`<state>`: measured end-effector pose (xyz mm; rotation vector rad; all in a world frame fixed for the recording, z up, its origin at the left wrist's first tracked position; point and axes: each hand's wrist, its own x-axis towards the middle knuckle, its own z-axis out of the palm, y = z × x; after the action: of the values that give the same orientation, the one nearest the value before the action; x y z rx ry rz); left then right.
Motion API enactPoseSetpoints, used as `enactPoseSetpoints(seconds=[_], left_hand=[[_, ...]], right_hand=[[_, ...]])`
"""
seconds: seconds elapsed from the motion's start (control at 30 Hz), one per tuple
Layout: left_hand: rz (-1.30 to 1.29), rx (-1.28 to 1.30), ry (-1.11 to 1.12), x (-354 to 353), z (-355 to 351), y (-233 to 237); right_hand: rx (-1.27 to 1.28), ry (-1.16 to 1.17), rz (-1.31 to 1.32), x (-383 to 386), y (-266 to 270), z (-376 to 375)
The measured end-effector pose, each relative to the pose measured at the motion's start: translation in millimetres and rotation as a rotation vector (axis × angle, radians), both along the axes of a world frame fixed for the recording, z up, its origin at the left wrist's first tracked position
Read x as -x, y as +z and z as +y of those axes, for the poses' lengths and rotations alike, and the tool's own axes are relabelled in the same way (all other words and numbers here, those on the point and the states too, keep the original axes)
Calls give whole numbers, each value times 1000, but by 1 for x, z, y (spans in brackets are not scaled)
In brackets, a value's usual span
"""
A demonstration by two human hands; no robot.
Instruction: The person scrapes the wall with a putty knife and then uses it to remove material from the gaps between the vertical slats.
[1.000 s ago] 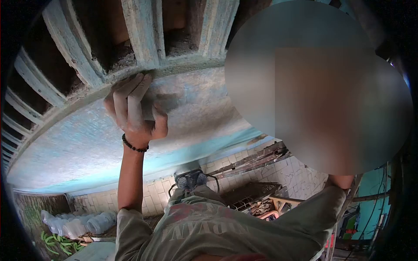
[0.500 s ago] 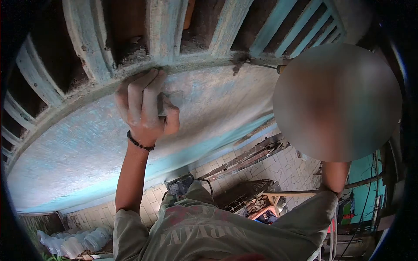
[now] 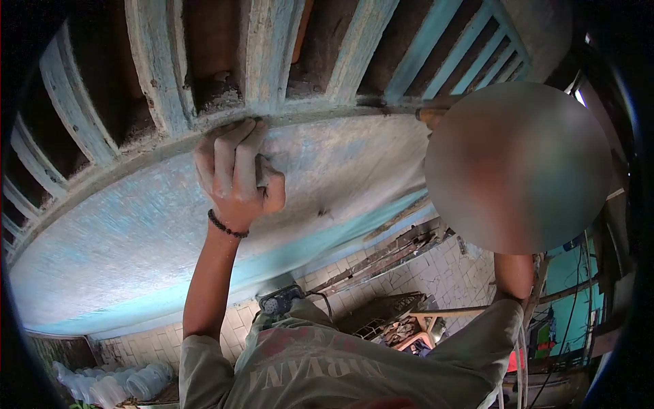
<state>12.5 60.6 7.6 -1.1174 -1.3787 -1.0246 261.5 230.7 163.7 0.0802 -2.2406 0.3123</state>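
My left hand [image 3: 235,167], grey with dust and wearing a dark beaded bracelet [image 3: 226,225], has its fingers bent over the edge of the ledge [image 3: 153,146] below the slats. Its thumb is folded in toward the palm. Farther right, a round blur hides most of my right hand [image 3: 514,170]. From the blur's left side sticks out the yellowish handle of a screwdriver [image 3: 428,117]; its thin shaft lies along the ledge at the foot of the slats. A small dark clump [image 3: 323,213] shows in front of the wall, below the ledge.
Worn blue slats [image 3: 276,54] rise above the ledge. Below is a patchy blue-white wall [image 3: 136,218]. Down on the tiled floor [image 3: 402,279] are long boards [image 3: 381,252] and a wooden frame [image 3: 443,313]. Clear plastic containers [image 3: 116,382] lie at lower left.
The screwdriver handle has come left and closer to the ledge, with less of its shaft showing. A dark clump formerly at the ledge now appears lower, against the wall. The view has shifted slightly.
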Motion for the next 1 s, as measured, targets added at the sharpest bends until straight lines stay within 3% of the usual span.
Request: enactPoseSetpoints(seconds=[0.07,0.3,0.43,0.6,0.77,0.87,1.0], left_hand=[[-2,7,15,2,-1,0],[-8,24,3,1,-3,-4],[-7,17,13,3,-1,-5],[6,24,14,4,-1,-7],[-1,21,-11,6,-2,-5],[-1,12,-20,7,0,-6],[4,3,-27,5,-1,-4]], right_hand=[[-92,-24,-19,-3,5,-3],[213,-12,31,-4,4,17],[57,-49,-57,-20,9,14],[128,-13,31,-3,6,13],[-34,-75,-55,-11,11,6],[-8,-33,84,-2,7,9],[-21,-23,37,-2,-1,16]])
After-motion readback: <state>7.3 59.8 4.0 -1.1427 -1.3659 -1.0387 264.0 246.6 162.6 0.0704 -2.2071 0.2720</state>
